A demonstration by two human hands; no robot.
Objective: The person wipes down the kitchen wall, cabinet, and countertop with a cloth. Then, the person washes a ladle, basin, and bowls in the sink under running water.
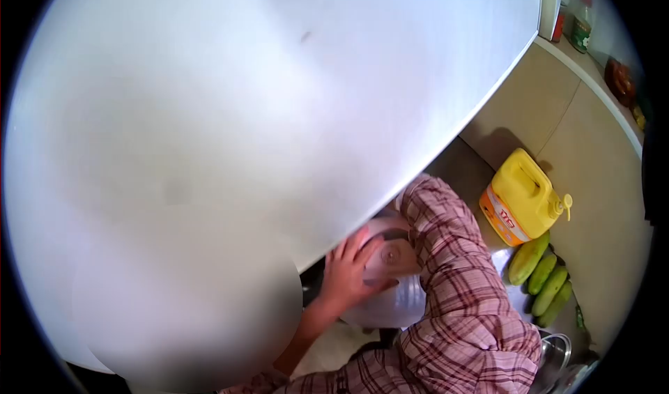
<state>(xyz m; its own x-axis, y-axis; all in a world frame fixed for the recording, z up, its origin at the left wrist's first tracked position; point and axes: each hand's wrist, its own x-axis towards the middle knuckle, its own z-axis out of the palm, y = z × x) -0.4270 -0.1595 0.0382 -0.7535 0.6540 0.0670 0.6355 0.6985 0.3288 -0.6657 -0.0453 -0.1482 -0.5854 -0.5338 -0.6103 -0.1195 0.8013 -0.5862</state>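
Left hand [352, 275] of the wearer laid on a pale, rounded vessel [401, 305], which lies to the lower left of the yellow jug [527, 192] in the view; the fingers are spread and extended over the vessel's upper part, the thumb set apart from them, with nothing clenched in the palm. The right arm, in a pink-and-maroon plaid sleeve [463, 268], bends between the vessel and the yellow jug; its hand is hidden, so the state of those fingers cannot be told. A broad, smooth white panel [279, 115] fills the region to the left of the yellow jug, its straight edge crossing obliquely above the vessel. The yellow jug itself bears an orange-and-white label and a pale pump-like spout, and stands tilted in the view against a tiled wall [536, 91]. Four elongated green gourds or cucumbers [550, 291] lie side by side just below the yellow jug. Farther below it is a rounded, clear-looking item with a shiny rim [555, 352], partly covered by the sleeve. Above the yellow jug, a curved shelf [589, 75] carries a red-capped bottle [581, 28] with a green label and a reddish-brown packet [618, 80].
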